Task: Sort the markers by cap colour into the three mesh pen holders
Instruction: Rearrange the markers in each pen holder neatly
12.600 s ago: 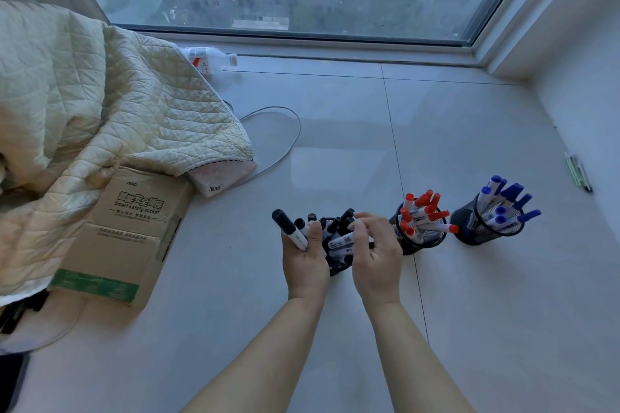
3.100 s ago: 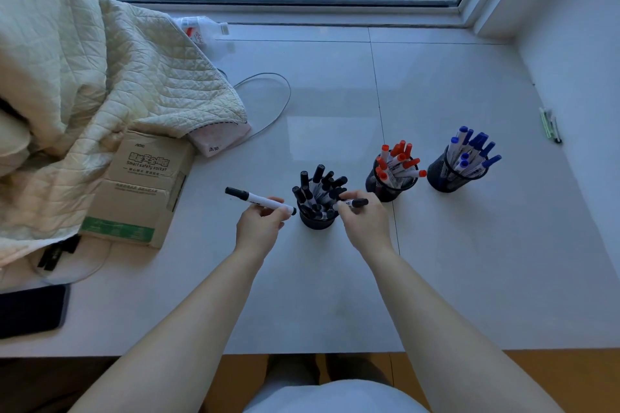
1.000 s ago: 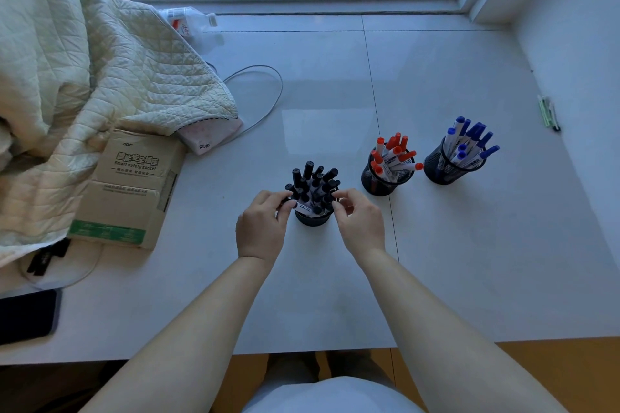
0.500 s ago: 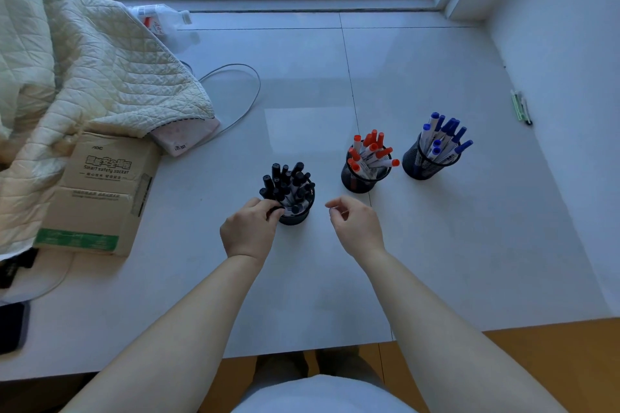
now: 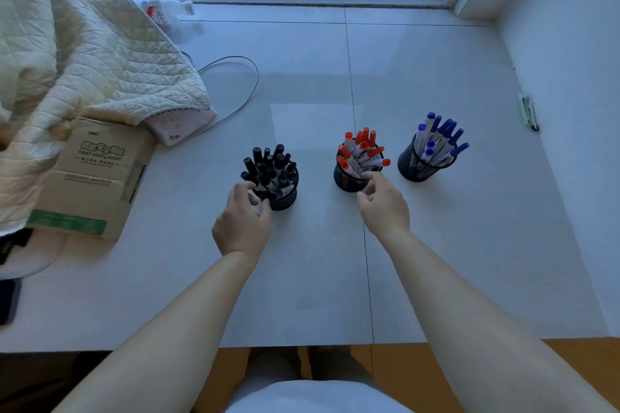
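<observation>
Apparently you are close to finished: every marker in view stands in a holder, grouped by cap colour, and none lies loose between your hands. Your left hand curls its fingers against the near side of the black-capped holder, touching its mesh; whether it truly grips it you cannot tell from this angle. Your right hand holds nothing, fingers loosely bent, fingertips at the near rim of the red-capped holder. Just beyond and outward of your right hand stands the blue-capped holder, untouched. What looks left is only tidying or straightening the holders. The markers are white-barrelled, fanned out at mixed angles, caps up; the black set is packed tightest.
</observation>
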{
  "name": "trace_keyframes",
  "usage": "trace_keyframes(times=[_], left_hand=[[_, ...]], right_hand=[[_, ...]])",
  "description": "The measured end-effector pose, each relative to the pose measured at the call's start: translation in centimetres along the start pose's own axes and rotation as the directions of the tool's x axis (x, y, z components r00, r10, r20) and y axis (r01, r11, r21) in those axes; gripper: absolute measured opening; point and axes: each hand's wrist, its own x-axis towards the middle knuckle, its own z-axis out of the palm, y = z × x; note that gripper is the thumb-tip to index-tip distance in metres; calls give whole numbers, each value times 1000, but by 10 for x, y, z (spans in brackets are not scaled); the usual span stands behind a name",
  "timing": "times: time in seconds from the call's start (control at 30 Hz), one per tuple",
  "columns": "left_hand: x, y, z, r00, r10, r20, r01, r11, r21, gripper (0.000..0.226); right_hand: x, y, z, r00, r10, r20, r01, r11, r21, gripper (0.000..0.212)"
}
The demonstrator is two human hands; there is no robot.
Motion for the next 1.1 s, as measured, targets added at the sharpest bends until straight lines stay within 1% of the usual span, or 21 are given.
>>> trace_keyframes(times=[0.1, 0.2, 0.33, 0.4, 0.47, 0.53, 0.6, 0.8, 0.93, 1.0, 1.1], left_hand=[[-17, 10, 1, 996, 17, -84, -24, 996, -84, 19], [-28, 26, 4, 983, 117, -139, -134, 984, -121, 14], [-36, 52, 12, 952, 265, -154, -286, 949, -132, 12], [-36, 64, 20, 958, 273, -86, -282, 950, -134, 12], [-33, 72, 30, 974, 224, 43, -216, 965, -149, 14], [-30, 78, 40, 970, 183, 158, -163, 977, -134, 18], [-28, 82, 48, 961, 168, 221, -147, 983, -109, 21], [-29, 89, 59, 950, 157, 271, -132, 985, -109, 20], [-27, 90, 60, 946, 172, 277, -150, 984, -98, 18], [-24, 90, 60, 938, 184, 295, -166, 983, -84, 16], [-19, 90, 60, 924, 214, 317, -205, 977, -63, 13]], right_hand=[[15, 8, -4, 997, 14, 80, -2, 989, -148, 43], [26, 13, -6, 987, 2, 162, 46, 954, -295, 40], [28, 18, -9, 984, -78, 160, 127, 936, -328, 32], [24, 21, -9, 983, -109, 147, 153, 930, -333, 29], [18, 25, -10, 983, -127, 132, 166, 925, -341, 27], [12, 28, -10, 984, -132, 122, 166, 924, -344, 26], [4, 30, -8, 984, -136, 117, 169, 924, -343, 26], [-17, 34, -4, 982, -150, 111, 179, 928, -327, 25], [-22, 29, -5, 985, -123, 118, 157, 924, -350, 23], [-21, 24, -10, 991, -121, 60, 133, 946, -296, 20], [-14, 14, -19, 980, -173, -103, 152, 971, -184, 16]])
